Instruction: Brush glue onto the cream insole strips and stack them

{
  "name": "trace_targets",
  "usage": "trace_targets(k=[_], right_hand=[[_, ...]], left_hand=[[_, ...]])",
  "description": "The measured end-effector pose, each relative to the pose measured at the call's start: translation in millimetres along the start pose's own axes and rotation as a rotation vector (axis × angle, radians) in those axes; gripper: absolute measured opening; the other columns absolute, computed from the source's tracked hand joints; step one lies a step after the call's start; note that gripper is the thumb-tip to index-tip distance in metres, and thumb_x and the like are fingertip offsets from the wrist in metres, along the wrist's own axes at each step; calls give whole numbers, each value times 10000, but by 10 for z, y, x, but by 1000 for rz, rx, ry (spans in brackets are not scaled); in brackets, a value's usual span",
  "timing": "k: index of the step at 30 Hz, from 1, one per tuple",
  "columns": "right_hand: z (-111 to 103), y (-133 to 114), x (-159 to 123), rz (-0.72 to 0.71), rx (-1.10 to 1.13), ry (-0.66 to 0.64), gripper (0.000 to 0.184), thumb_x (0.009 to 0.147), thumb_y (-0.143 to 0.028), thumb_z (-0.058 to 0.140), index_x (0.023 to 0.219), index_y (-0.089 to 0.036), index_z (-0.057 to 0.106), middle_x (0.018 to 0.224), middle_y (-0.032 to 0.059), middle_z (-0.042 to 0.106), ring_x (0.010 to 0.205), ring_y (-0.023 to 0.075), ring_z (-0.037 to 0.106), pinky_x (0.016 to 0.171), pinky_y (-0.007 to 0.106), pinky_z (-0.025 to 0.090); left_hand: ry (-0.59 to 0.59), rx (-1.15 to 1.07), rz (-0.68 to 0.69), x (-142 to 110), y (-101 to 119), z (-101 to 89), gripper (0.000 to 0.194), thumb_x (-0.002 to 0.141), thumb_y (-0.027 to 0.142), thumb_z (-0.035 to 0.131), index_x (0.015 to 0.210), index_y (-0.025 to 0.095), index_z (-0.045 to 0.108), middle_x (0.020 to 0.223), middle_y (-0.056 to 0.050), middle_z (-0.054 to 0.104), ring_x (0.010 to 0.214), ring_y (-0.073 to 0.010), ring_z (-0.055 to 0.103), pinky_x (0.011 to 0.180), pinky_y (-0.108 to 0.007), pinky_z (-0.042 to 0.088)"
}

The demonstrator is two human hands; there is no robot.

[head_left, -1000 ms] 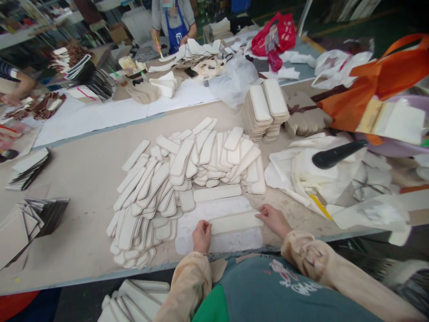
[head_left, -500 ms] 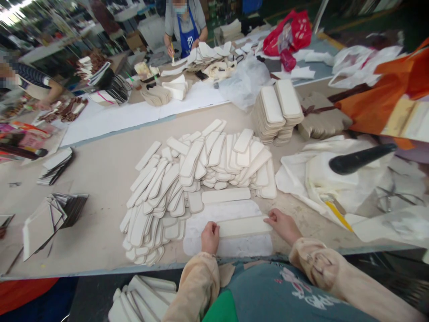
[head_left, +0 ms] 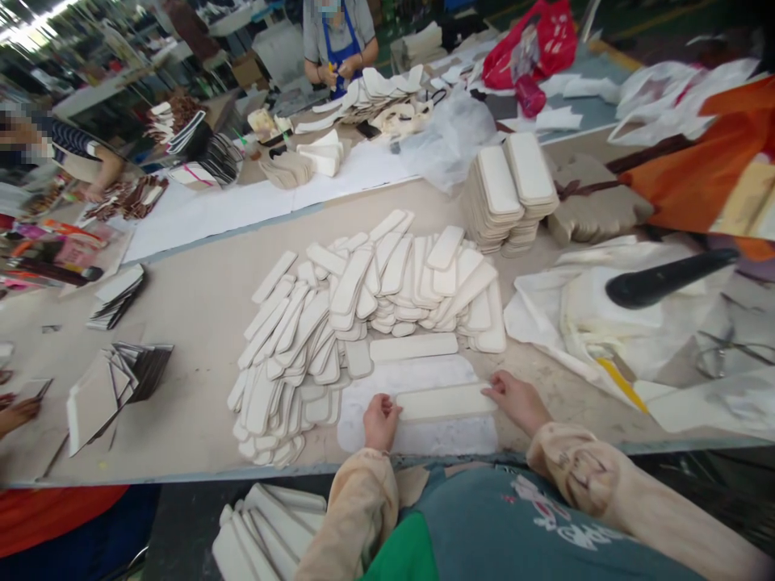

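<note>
A long off-white strip (head_left: 445, 401) lies level over a white sheet (head_left: 445, 437) at the table's front edge. My left hand (head_left: 381, 421) pinches its left end between thumb and curled fingers. At the other end, my right hand (head_left: 517, 401) grips the strip's corner in a pinch. Just beyond, a similar strip (head_left: 414, 347) rests flat. Behind and to the left spreads a large heap of off-white rounded pieces (head_left: 351, 290), some overlapping the sheet's left side.
Two neat stacks of pieces (head_left: 502, 181) stand behind the heap. On the right are a white container with a black handle (head_left: 666, 278) and a yellow tool (head_left: 622, 385). Dark-edged panels (head_left: 115, 387) stand left. A co-worker's hand (head_left: 18, 415) is at far left; another person (head_left: 342, 48) works across the table.
The view has shifted slightly, so the table appears moved right. My hands keep their hold on the strip. At far left, a co-worker's hand has come further into view.
</note>
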State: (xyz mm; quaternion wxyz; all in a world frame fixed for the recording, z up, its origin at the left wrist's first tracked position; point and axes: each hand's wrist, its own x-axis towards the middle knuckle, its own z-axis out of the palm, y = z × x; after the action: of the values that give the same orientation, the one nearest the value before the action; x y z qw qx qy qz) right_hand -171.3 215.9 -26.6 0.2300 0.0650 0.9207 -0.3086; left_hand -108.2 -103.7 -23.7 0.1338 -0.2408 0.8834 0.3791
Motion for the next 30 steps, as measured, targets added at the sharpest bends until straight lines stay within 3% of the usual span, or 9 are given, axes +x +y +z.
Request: trace_targets(k=[30], right_hand=[[-27,5,-22,-56,85,14,175,771,-334,622,872,-205,560,743,-6,660,694,154,596,660,259,391]], left_hand=[[-71,185,-23,40,183,-77,196,853,307,608,945,134,594,845,-11,622,743,-137,597,761,-354,509]])
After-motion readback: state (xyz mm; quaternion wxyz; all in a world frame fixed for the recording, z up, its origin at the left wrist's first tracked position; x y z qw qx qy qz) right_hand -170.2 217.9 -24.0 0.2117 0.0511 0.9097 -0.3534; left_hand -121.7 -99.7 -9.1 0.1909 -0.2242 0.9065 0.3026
